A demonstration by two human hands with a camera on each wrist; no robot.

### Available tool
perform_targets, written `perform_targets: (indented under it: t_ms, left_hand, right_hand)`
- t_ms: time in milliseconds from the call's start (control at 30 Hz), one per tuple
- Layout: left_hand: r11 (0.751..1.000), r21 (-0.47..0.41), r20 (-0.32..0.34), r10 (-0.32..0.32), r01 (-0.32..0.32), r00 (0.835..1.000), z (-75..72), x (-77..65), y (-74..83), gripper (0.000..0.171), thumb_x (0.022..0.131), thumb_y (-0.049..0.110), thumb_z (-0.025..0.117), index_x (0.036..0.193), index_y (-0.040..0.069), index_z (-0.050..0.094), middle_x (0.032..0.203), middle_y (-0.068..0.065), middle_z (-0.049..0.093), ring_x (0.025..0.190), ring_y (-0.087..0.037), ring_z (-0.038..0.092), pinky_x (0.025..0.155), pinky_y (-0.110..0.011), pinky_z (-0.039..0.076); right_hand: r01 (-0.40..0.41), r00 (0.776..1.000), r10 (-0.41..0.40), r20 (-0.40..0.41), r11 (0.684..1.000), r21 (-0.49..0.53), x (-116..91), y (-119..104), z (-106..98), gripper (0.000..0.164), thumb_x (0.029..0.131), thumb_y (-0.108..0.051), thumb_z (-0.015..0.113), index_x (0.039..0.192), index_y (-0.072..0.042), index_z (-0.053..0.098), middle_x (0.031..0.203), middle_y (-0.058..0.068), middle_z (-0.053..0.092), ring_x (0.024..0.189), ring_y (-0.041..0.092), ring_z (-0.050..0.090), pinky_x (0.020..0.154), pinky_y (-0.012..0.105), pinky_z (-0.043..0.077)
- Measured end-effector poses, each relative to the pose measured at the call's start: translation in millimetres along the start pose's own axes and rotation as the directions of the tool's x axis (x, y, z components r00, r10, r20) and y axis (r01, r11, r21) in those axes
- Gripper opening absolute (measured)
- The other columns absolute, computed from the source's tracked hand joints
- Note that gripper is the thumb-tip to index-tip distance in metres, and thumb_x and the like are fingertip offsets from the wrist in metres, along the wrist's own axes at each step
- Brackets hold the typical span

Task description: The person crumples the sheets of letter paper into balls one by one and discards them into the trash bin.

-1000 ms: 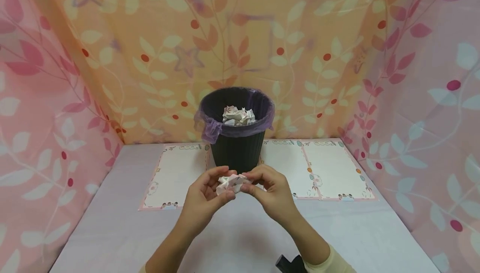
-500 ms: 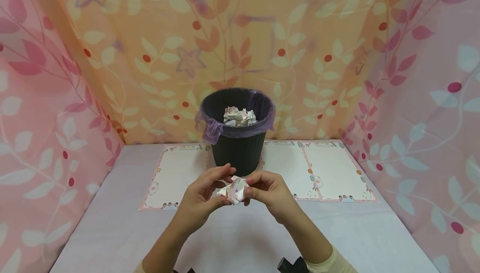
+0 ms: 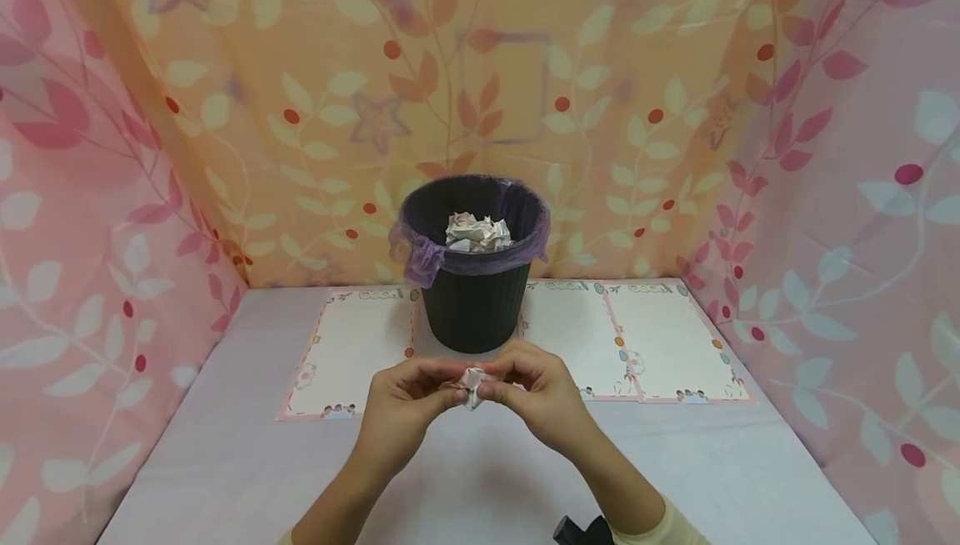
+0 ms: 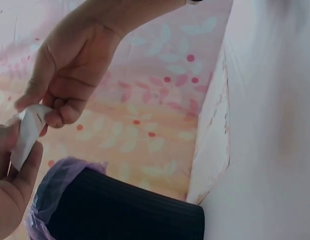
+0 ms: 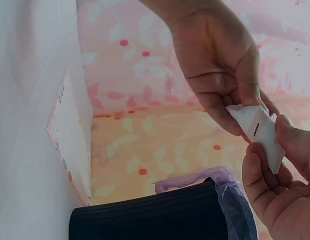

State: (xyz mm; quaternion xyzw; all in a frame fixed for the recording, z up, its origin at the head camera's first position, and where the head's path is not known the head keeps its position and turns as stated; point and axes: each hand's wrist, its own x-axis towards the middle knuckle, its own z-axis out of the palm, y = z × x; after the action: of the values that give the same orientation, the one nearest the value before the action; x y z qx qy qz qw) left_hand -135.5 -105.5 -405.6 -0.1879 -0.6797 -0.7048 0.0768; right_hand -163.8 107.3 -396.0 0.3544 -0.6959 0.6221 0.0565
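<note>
A crumpled piece of printed white paper (image 3: 472,387) is held above the table, in front of the bin. My left hand (image 3: 402,403) pinches its left side between thumb and fingers. From the other side my right hand (image 3: 542,395) pinches it too, the thumbs almost meeting. In the left wrist view the paper (image 4: 29,132) shows as a small folded white wad with a dark mark. The right wrist view shows the wad (image 5: 257,130) between both sets of fingers. Much of it is hidden by the fingers in the head view.
A black bin (image 3: 476,303) with a purple liner (image 3: 423,262) stands behind the hands, holding crumpled paper (image 3: 477,232). Flat sheets with decorated borders lie on the table, one to the left (image 3: 348,353) and others to the right (image 3: 675,341). Patterned curtains enclose the back and sides.
The paper has been squeezed into a smaller wad and turned. Both hands have drawn closer together, the left hand's fingers folding down onto the paper. The bin stays put.
</note>
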Motion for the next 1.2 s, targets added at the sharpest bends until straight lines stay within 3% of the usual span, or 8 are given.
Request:
perform_targets:
  t_ms: [133, 300, 467, 633, 800, 900, 1033, 1200]
  left_hand:
    - [0.993, -0.07, -0.02, -0.096, 0.095, 0.995, 1.6, 3.1, -0.2, 0.036, 0.087, 0.006, 0.081, 0.121, 0.004, 0.069, 0.12, -0.016, 0.07, 0.101, -0.023, 0.07, 0.087, -0.028, 0.06]
    - [0.951, -0.197, -0.004, -0.244, 0.238, 0.97, 6.1, 5.8, -2.2, 0.04, 0.093, 0.008, 0.075, 0.131, 0.001, 0.062, 0.121, -0.015, 0.063, 0.104, -0.019, 0.067, 0.093, -0.025, 0.057]
    - [0.917, -0.333, -0.109, -0.268, 0.219, 0.957, 17.7, 2.1, -2.0, 0.045, 0.094, 0.005, 0.072, 0.136, -0.004, 0.057, 0.125, -0.015, 0.062, 0.11, -0.02, 0.066, 0.098, -0.028, 0.056]
    - [0.857, -0.467, -0.116, -0.302, 0.216, 0.946, 30.1, -0.9, -6.7, 0.048, 0.097, 0.009, 0.071, 0.139, -0.004, 0.051, 0.131, -0.016, 0.059, 0.121, -0.025, 0.064, 0.106, -0.035, 0.051]
    - [0.97, -0.217, -0.179, -0.147, 0.107, 0.973, 25.6, -6.1, -14.4, 0.037, 0.096, 0.014, 0.073, 0.129, 0.004, 0.061, 0.126, -0.015, 0.061, 0.117, -0.026, 0.067, 0.102, -0.032, 0.054]
    - [1.0, -0.013, -0.169, -0.025, 0.023, 0.985, 18.8, -10.8, -18.8, 0.033, 0.097, 0.015, 0.071, 0.127, 0.005, 0.062, 0.121, -0.012, 0.064, 0.113, -0.025, 0.068, 0.096, -0.029, 0.057]
    - [0.977, 0.195, -0.097, 0.104, -0.084, 0.99, 14.9, -15.6, -22.8, 0.027, 0.099, 0.014, 0.068, 0.126, 0.01, 0.064, 0.115, -0.004, 0.063, 0.105, -0.02, 0.065, 0.091, -0.027, 0.058]
    - [0.894, 0.392, -0.032, 0.252, -0.22, 0.967, 19.3, -14.8, -27.8, 0.023, 0.097, 0.008, 0.07, 0.117, 0.019, 0.067, 0.104, 0.005, 0.062, 0.096, -0.012, 0.061, 0.084, -0.025, 0.056]
  right_hand:
    - [0.036, 0.998, -0.037, -0.042, 0.999, -0.037, 1, -4, 1, 0.012, 0.089, -0.003, 0.077, 0.1, -0.008, 0.074, 0.099, 0.009, 0.069, 0.09, 0.017, 0.065, 0.077, 0.03, 0.061]
    - [0.032, 0.992, -0.033, -0.119, 0.999, -0.014, -1, -4, 5, 0.021, 0.088, 0.0, 0.078, 0.107, -0.006, 0.073, 0.104, 0.011, 0.069, 0.093, 0.019, 0.068, 0.08, 0.031, 0.061]
    - [0.041, 0.984, -0.068, -0.166, 0.987, -0.157, -1, 0, 12, 0.021, 0.087, -0.013, 0.082, 0.106, -0.014, 0.075, 0.106, 0.0, 0.074, 0.098, 0.017, 0.071, 0.086, 0.031, 0.06]
    - [0.079, 0.964, -0.135, -0.229, 0.967, -0.241, 0, 4, 15, 0.024, 0.084, -0.014, 0.085, 0.106, -0.017, 0.075, 0.109, -0.002, 0.075, 0.105, 0.017, 0.066, 0.091, 0.03, 0.055]
    - [0.093, 0.976, -0.149, -0.161, 0.946, -0.311, 1, 5, 12, 0.024, 0.086, -0.018, 0.085, 0.107, -0.019, 0.074, 0.111, -0.005, 0.074, 0.107, 0.014, 0.066, 0.091, 0.03, 0.055]
    - [0.083, 0.991, -0.115, -0.073, 0.934, -0.348, 1, 3, 9, 0.023, 0.086, -0.022, 0.085, 0.105, -0.02, 0.071, 0.106, -0.009, 0.074, 0.1, 0.01, 0.069, 0.085, 0.03, 0.059]
    - [0.014, 0.999, -0.002, 0.036, 0.949, -0.316, -1, 0, 3, 0.035, 0.087, -0.028, 0.083, 0.117, -0.021, 0.068, 0.103, -0.01, 0.074, 0.093, 0.008, 0.071, 0.083, 0.032, 0.061]
    - [0.03, 0.993, 0.007, 0.122, 0.953, -0.3, -2, 0, 0, 0.04, 0.093, -0.021, 0.078, 0.131, -0.018, 0.067, 0.11, -0.005, 0.073, 0.092, 0.008, 0.071, 0.083, 0.029, 0.061]
